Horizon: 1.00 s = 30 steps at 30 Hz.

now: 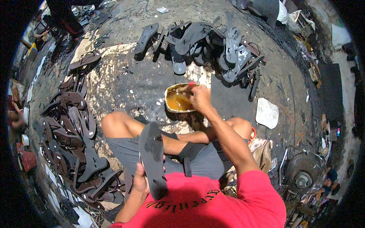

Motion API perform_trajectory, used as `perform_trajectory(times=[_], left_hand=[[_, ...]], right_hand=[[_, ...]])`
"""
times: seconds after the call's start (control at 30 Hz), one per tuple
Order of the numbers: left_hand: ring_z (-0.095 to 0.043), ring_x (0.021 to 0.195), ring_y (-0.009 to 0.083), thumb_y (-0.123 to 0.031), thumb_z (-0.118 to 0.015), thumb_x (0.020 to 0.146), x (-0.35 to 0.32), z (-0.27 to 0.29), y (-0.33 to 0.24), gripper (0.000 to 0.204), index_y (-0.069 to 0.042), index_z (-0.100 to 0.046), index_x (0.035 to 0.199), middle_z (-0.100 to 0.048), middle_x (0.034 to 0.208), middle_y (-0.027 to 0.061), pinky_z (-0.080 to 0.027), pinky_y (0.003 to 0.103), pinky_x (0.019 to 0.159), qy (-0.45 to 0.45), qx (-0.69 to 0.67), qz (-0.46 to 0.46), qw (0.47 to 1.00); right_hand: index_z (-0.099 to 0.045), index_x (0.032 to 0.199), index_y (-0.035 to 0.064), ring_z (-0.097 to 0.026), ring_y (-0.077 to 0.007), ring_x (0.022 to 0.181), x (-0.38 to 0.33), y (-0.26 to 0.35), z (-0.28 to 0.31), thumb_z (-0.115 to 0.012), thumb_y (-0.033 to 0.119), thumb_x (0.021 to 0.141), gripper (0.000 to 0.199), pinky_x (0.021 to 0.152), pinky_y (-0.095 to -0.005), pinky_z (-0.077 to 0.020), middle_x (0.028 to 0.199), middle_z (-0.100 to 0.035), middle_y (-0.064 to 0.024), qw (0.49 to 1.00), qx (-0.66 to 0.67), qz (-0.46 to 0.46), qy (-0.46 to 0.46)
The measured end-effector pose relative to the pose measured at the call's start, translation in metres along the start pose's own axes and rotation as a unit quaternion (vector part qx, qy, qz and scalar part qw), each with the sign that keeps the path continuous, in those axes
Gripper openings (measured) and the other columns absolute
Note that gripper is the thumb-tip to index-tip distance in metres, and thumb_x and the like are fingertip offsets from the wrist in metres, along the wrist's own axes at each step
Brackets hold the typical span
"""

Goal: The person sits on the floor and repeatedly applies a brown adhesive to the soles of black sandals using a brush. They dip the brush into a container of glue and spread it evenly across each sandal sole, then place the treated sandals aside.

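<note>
I sit on the floor with my knees bent. My left hand [140,178] grips a black sandal sole [153,159] close to my chest, its flat side turned up. My right hand [200,97] reaches forward over a dented tin [171,107] of amber glue and holds a brush [189,87] with a red handle, its tip down in the tin. The tin stands on the floor just beyond my knees.
A heap of black sandals [213,45] lies ahead. Rows of brown and black sandals [74,133] spread along my left. A white scrap [267,113] lies at right, a floor fan [303,173] at lower right. Another person [61,19] sits at the far upper left.
</note>
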State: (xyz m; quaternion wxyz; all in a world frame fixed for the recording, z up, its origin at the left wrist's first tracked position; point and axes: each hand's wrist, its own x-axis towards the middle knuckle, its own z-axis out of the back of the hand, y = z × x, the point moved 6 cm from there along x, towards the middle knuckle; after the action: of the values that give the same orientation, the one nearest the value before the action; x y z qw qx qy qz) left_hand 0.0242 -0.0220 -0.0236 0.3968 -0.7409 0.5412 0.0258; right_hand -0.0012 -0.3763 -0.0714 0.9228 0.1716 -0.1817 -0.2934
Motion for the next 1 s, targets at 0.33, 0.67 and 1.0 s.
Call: perform_trajectory(times=[0.33,0.67,1.0], left_hand=[[-0.065,0.069,0.0175,-0.071,-0.05,0.095,0.117,-0.024,-0.049,0.072,-0.006,-0.061,0.123,-0.068,0.091,0.0076,-0.055,0.031,0.064,0.068,-0.042,-0.076,0.994],[-0.069,0.1,0.0244,-0.06,-0.049,0.1,0.158,-0.085,-0.056,0.061,-0.005,-0.066,0.121,-0.071,0.112,0.0132,-0.056,0.041,0.092,0.08,-0.177,-0.12,0.974],[-0.07,0.106,0.0284,-0.061,-0.051,0.101,0.152,-0.109,-0.048,0.06,-0.007,-0.067,0.122,-0.073,0.116,0.0127,-0.054,0.046,0.101,0.097,-0.349,0.074,0.929]], right_hand=[[-0.077,0.102,0.0091,-0.066,-0.032,0.082,-0.031,-0.009,0.147,-0.078,0.03,0.088,0.025,0.077,-0.0438,-0.0517,0.093,-0.072,-0.0173,0.99,-0.117,-0.059,-0.043],[-0.07,0.117,0.0022,-0.066,-0.0322,0.108,-0.056,0.135,0.094,-0.069,0.011,0.093,0.026,0.093,-0.0414,-0.0503,0.113,-0.07,-0.017,0.915,0.372,-0.007,-0.154],[-0.066,0.114,0.0052,-0.059,-0.035,0.099,-0.022,0.145,0.113,-0.07,0.012,0.086,0.028,0.084,-0.0432,-0.0482,0.105,-0.064,-0.0154,0.909,0.367,0.178,-0.092]])
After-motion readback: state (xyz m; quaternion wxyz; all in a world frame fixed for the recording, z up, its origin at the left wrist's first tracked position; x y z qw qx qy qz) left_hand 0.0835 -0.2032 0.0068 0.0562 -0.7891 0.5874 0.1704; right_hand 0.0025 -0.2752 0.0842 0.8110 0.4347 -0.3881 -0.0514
